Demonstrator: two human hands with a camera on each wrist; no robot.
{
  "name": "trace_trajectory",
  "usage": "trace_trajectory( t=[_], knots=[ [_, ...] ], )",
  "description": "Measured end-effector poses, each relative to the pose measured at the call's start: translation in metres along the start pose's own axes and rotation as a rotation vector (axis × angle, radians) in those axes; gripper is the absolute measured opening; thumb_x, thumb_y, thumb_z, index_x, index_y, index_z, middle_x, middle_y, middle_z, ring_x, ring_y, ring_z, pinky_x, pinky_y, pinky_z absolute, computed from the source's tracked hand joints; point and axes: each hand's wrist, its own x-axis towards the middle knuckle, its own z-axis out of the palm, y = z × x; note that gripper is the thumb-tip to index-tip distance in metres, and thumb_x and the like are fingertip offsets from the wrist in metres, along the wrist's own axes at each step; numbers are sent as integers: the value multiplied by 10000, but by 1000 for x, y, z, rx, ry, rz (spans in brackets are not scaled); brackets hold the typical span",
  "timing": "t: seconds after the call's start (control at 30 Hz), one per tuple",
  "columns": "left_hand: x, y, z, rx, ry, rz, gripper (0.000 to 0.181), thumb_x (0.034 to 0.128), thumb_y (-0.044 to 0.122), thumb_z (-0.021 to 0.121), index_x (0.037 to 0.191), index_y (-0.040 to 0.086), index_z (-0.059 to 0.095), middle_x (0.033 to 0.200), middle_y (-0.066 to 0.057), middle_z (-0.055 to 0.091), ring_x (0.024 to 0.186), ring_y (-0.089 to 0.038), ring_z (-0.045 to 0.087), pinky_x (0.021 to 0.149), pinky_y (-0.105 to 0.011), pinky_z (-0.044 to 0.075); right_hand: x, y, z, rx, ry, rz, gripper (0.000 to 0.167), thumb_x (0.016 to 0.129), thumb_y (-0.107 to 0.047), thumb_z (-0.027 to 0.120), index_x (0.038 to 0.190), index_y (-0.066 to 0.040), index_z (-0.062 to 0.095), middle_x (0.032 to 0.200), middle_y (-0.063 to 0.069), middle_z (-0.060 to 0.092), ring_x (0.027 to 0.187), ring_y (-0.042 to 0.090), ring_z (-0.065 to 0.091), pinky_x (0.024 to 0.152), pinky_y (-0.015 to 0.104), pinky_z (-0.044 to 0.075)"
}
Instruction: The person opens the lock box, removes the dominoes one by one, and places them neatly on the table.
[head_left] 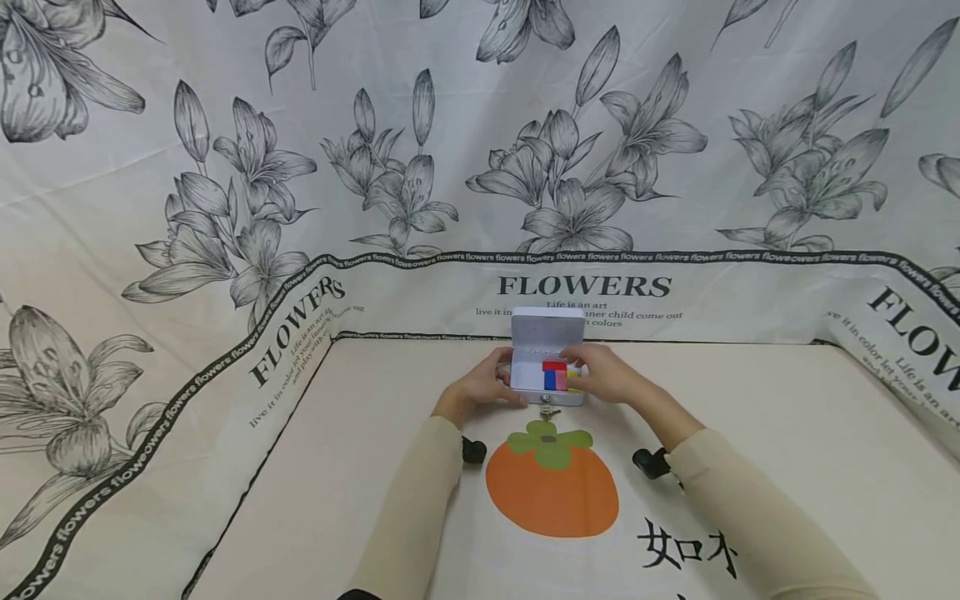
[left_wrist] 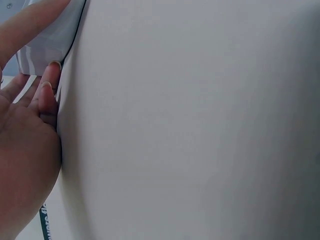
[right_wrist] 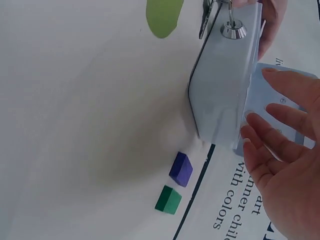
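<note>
A white metal box (head_left: 527, 373) stands with its lid (head_left: 548, 333) raised. Inside, at its right part, are a red block (head_left: 554, 365), a blue block (head_left: 549, 380), a pink block (head_left: 561, 380) and a bit of yellow. My left hand (head_left: 480, 387) grips the box's left side; in the left wrist view the left hand (left_wrist: 25, 120) has its thumb and fingers around a corner. My right hand (head_left: 606, 375) reaches over the box's right edge. In the right wrist view, the right hand (right_wrist: 287, 135) shows spread, slightly bent fingers near the rim, with nothing visible between them.
Beside the box lie a purple block (right_wrist: 181, 169) and a green block (right_wrist: 168, 200). Keys (head_left: 548, 410) hang from the lock at the box's front. An orange persimmon print (head_left: 552, 492) marks the tablecloth nearer me; a flowered cloth (head_left: 420, 292) hangs behind.
</note>
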Motion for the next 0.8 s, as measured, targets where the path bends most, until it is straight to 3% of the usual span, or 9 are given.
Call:
trace_trajectory(
  t=[0.37,0.57,0.8],
  knots=[
    [-3,2,-1,-35,-13,5,1013,703,3,904,1544,179,368,1174,-86,576,1034,-219,502,991,-400,370,15,-2,9,-16,-34,29,389,855,-6,752,1214,103,650,1137,232,683,1045,388,610,957,534,489],
    [-1,-1,0,-27,-9,-1,1013,699,-1,905,1539,186,371,1171,-75,583,1030,-213,513,1008,-399,376,25,5,16,-102,-55,1,233,835,-5,769,1042,79,706,875,132,673,806,249,547,787,407,468],
    [-4,4,0,-30,-11,24,975,712,-41,887,1528,123,379,1023,-124,564,915,-167,491,874,-317,386,33,10,19,-140,-55,-71,96,803,20,773,873,34,708,671,4,531,658,167,457,651,330,376]
  ],
)
